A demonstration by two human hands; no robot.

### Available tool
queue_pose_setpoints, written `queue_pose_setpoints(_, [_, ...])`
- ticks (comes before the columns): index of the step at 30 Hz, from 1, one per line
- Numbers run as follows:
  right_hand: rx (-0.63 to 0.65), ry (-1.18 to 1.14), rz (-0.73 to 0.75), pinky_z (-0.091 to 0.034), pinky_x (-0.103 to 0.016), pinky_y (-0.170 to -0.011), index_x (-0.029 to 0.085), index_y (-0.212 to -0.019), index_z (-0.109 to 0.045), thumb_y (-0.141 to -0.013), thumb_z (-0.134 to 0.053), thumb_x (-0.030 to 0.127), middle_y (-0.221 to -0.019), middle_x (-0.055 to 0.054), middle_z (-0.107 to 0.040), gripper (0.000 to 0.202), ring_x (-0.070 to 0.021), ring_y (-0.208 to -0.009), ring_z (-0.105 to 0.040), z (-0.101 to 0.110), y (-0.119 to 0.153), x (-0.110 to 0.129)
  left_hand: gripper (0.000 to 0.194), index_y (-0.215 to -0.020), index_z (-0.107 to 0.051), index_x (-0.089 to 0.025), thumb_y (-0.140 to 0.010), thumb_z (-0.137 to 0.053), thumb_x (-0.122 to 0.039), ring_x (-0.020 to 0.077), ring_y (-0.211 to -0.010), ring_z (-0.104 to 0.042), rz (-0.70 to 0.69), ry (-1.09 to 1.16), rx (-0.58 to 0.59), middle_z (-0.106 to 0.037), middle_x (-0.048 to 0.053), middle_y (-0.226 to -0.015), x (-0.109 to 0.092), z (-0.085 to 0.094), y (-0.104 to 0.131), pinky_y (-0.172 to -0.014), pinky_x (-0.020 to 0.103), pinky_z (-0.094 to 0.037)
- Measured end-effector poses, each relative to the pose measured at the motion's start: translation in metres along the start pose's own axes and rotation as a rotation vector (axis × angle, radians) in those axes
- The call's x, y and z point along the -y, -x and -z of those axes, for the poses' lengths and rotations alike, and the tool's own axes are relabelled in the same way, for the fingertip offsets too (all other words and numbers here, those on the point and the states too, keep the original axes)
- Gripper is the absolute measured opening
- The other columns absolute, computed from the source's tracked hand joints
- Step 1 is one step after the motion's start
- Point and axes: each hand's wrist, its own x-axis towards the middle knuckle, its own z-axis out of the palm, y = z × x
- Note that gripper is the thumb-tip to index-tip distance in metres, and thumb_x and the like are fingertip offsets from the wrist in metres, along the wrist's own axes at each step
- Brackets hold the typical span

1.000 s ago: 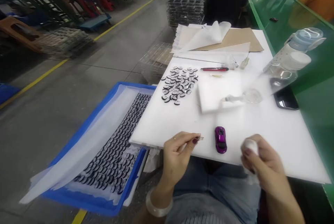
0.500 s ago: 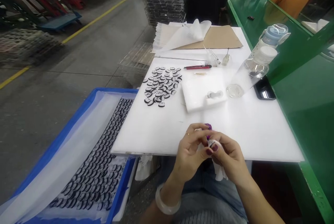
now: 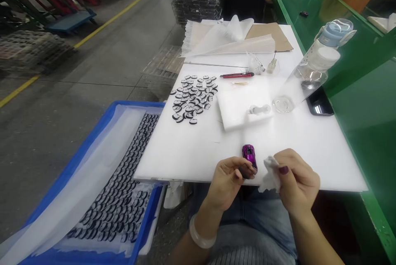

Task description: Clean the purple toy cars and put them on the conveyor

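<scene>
A small purple toy car [image 3: 248, 152] lies near the front edge of the white tabletop, its near end overlapped by fingertips. My left hand [image 3: 227, 180] is closed in a pinch just in front of it, around a small dark piece [image 3: 246, 171] whose exact kind is unclear. To the right, my right hand [image 3: 297, 178] grips a crumpled white cloth [image 3: 270, 175] between thumb and fingers, held apart from the car. Many small black-edged pieces [image 3: 193, 99] lie scattered on the table's left part.
A white foam block [image 3: 230, 112], a red pen-like tool [image 3: 236, 75], a clear bottle [image 3: 298, 85] and a phone [image 3: 320, 102] occupy the table. A blue tray [image 3: 116, 106] with rows of black pieces stands left. The green partition [image 3: 355, 104] borders the right side.
My hands have separated; the right one moved right with the cloth. The left keeps a dark piece in its fingertips. The purple car shows more fully. The camera view has shifted slightly.
</scene>
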Motion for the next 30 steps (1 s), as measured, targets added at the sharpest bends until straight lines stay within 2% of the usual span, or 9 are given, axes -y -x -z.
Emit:
queue_pose_setpoints(7, [0.186, 0.407, 0.324, -0.042, -0.020, -0.045, 0.017, -0.105, -0.068, -0.091, -0.060, 0.010, -0.089, -0.005, -0.052, 0.017, -0.0069, -0.058, -0.047, -0.013, 0.001, 0.010, 0.031, -0.073, -0.079, -0.019, -0.059, -0.092, -0.042, 0.0107, -0.063, -0.065, -0.004, -0.021, -0.124, -0.073, 0.001, -0.067, 0.005, -0.004, 0.002, -0.066, 0.020, -0.054])
queue_pose_setpoints(11, [0.296, 0.498, 0.362, -0.038, -0.020, -0.043, 0.016, -0.097, -0.064, -0.091, -0.058, 0.009, -0.081, -0.002, -0.052, 0.012, -0.0051, -0.052, -0.041, -0.001, 0.003, 0.018, 0.030, -0.071, -0.078, -0.019, -0.058, -0.092, -0.042, 0.0118, -0.066, -0.068, -0.029, -0.021, -0.144, -0.075, 0.003, -0.070, 0.003, -0.008, 0.002, -0.067, 0.020, -0.056])
queue_pose_setpoints(13, [0.290, 0.529, 0.361, -0.039, -0.020, -0.043, 0.018, -0.098, -0.065, -0.091, -0.059, 0.011, -0.079, -0.002, -0.053, 0.012, -0.0054, -0.052, -0.043, 0.007, 0.001, 0.022, 0.027, -0.067, -0.077, -0.018, -0.062, -0.091, -0.041, 0.0105, -0.063, -0.067, -0.038, -0.028, -0.125, -0.073, 0.003, -0.066, 0.003, -0.010, 0.002, -0.064, 0.019, -0.056])
queue_pose_setpoints(16, [0.169, 0.540, 0.354, -0.040, -0.020, -0.044, 0.018, -0.098, -0.068, -0.089, -0.063, 0.009, -0.078, -0.002, -0.056, 0.014, -0.0065, -0.054, -0.048, 0.012, -0.003, 0.023, 0.023, -0.069, -0.077, -0.019, -0.066, -0.089, -0.039, 0.0090, -0.060, -0.065, -0.056, -0.027, -0.150, -0.071, 0.002, -0.065, 0.003, -0.011, 0.001, -0.060, 0.017, -0.055])
queue_pose_setpoints(18, [0.139, 0.464, 0.276, -0.039, -0.019, -0.044, 0.018, -0.094, -0.068, -0.088, -0.064, 0.006, -0.076, -0.001, -0.056, 0.013, -0.0062, -0.054, -0.049, 0.007, -0.004, 0.020, 0.021, -0.071, -0.078, -0.020, -0.068, -0.089, -0.037, 0.0086, -0.065, -0.065, -0.099, -0.008, -0.197, -0.071, 0.002, -0.072, 0.004, -0.012, 0.000, -0.065, 0.017, -0.055])
queue_pose_setpoints(22, [0.208, 0.187, -0.071, -0.045, -0.021, -0.050, 0.020, -0.092, -0.072, -0.091, -0.065, 0.016, -0.077, -0.002, -0.060, 0.008, -0.0100, -0.061, -0.056, -0.008, -0.002, 0.011, 0.020, -0.067, -0.074, -0.019, -0.065, -0.091, -0.030, 0.0076, -0.077, -0.061, -0.170, -0.005, -0.216, -0.064, 0.000, -0.089, 0.006, -0.012, -0.002, -0.073, 0.017, -0.053])
queue_pose_setpoints(26, [0.283, -0.122, -0.358, -0.049, -0.024, -0.061, 0.021, -0.081, -0.072, -0.092, -0.064, 0.026, -0.077, -0.002, -0.063, 0.015, -0.0130, -0.069, -0.059, -0.015, -0.003, 0.008, 0.023, -0.086, -0.077, -0.023, -0.070, -0.087, -0.036, 0.0100, -0.084, -0.057, -0.180, -0.095, -0.067, -0.058, 0.001, -0.094, 0.006, -0.005, -0.002, -0.076, 0.018, -0.050])
queue_pose_setpoints(28, [0.315, -0.215, -0.444, -0.048, -0.024, -0.063, 0.019, -0.072, -0.068, -0.091, -0.066, 0.031, -0.074, -0.002, -0.061, 0.022, -0.0131, -0.068, -0.058, -0.014, -0.004, 0.008, 0.030, -0.096, -0.078, -0.023, -0.074, -0.083, -0.044, 0.0134, -0.092, -0.057, -0.163, -0.174, 0.031, -0.058, 0.004, -0.102, 0.006, 0.000, -0.001, -0.083, 0.022, -0.050])
queue_pose_setpoints(30, [0.334, -0.258, -0.496, -0.048, -0.024, -0.064, 0.019, -0.067, -0.065, -0.090, -0.067, 0.034, -0.070, -0.001, -0.059, 0.028, -0.0130, -0.068, -0.057, -0.012, -0.006, 0.006, 0.028, -0.094, -0.079, -0.023, -0.076, -0.081, -0.045, 0.0148, -0.097, -0.057, -0.156, -0.198, 0.077, -0.059, 0.006, -0.108, 0.005, 0.004, -0.001, -0.086, 0.023, -0.049])
